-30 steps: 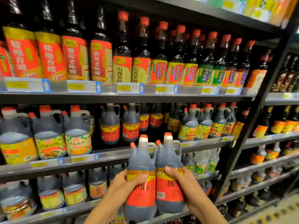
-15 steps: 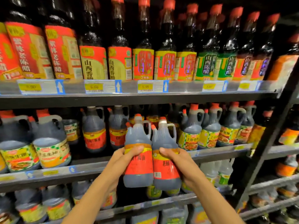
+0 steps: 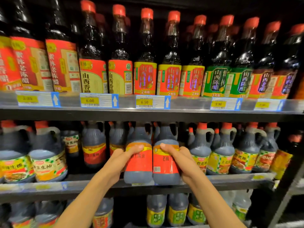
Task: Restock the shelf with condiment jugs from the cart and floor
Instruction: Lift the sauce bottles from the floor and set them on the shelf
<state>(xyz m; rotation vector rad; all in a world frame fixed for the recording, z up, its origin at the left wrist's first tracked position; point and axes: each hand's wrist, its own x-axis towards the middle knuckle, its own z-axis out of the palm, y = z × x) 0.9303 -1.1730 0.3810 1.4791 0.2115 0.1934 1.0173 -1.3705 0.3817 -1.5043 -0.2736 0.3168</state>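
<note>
Two dark condiment jugs with red-and-orange labels stand side by side at the front edge of the middle shelf. My left hand grips the left jug, thumb across the top of its label. The right jug is held the same way by my right hand. Their bottoms are level with the shelf lip; I cannot tell whether they rest on it. The caps and handles reach up under the shelf above and are partly hidden in shadow.
More dark jugs fill the middle shelf: red-labelled ones to the left, green-yellow labelled ones to the right. Tall vinegar bottles line the upper shelf above price tags. A lower shelf holds further jugs. A black upright stands at right.
Both hands have lifted the two jugs up from in front of the lower shelf and pushed them forward into the gap on the middle shelf. The view has moved closer to the shelves.
</note>
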